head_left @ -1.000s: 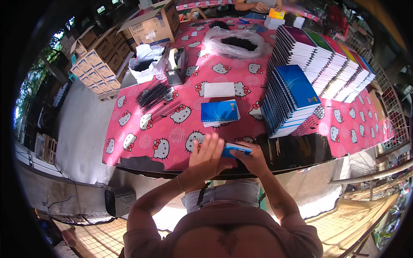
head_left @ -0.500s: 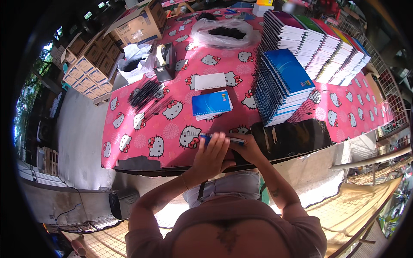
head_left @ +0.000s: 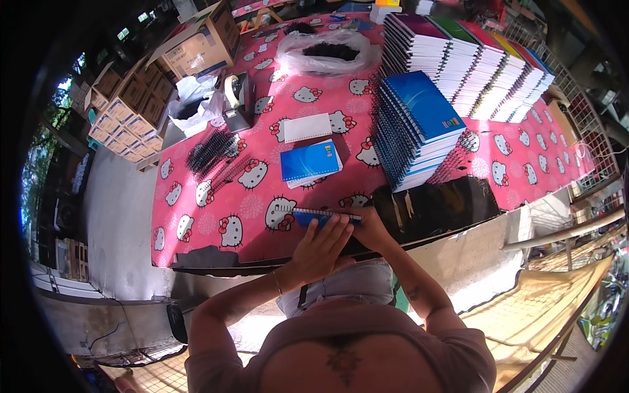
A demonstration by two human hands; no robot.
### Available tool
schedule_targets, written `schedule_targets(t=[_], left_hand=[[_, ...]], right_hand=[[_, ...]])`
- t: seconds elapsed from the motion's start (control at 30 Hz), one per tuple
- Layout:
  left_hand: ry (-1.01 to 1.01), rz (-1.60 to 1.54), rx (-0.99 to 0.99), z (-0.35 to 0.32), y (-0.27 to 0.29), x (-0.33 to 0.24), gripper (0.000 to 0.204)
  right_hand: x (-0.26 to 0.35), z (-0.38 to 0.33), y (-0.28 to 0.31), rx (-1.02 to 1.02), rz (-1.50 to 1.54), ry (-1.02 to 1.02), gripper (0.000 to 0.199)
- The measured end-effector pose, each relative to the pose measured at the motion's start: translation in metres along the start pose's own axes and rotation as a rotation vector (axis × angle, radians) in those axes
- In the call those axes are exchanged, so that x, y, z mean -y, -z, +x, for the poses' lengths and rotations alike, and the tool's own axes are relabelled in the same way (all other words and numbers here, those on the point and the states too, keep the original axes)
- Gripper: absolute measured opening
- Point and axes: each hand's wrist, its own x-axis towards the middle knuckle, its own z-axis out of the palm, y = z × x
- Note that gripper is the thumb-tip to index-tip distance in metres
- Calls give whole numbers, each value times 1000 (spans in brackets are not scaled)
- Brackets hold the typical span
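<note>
A small blue notebook [head_left: 303, 218] is at the table's near edge, a row of binding holes or coil along its far side. My left hand [head_left: 321, 245] lies over its cover with the fingers stretched out and the thumb apart. My right hand [head_left: 372, 229] is closed around the notebook's right end, by the binding edge; its fingertips are partly hidden. Just beyond lies a loose blue cover on punched pages [head_left: 309, 162], and past that a white punched sheet stack [head_left: 307, 128]. Dark plastic binding coils [head_left: 211, 152] lie to the left.
On the right stand a tall stack of blue spiral notebooks [head_left: 419, 124] and several multicoloured stacks [head_left: 481, 72]. A plastic bag of black coils [head_left: 327, 52] sits farther back. At left are a tape dispenser [head_left: 237, 105], a white bag [head_left: 196, 105] and cardboard boxes [head_left: 131, 111].
The notebook has tipped so its blue cover and binding edge show more. My left hand has slid slightly down over the cover. The whole view has shifted a little.
</note>
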Motion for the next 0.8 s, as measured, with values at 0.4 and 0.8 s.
schedule_targets(t=[0.4, 0.8], left_hand=[[187, -245, -199, 52, 35, 24, 22], [208, -377, -332, 55, 30, 13, 19]], right_hand=[[16, 0, 12, 68, -107, -8, 34], [29, -8, 64, 142, 90, -86, 20]])
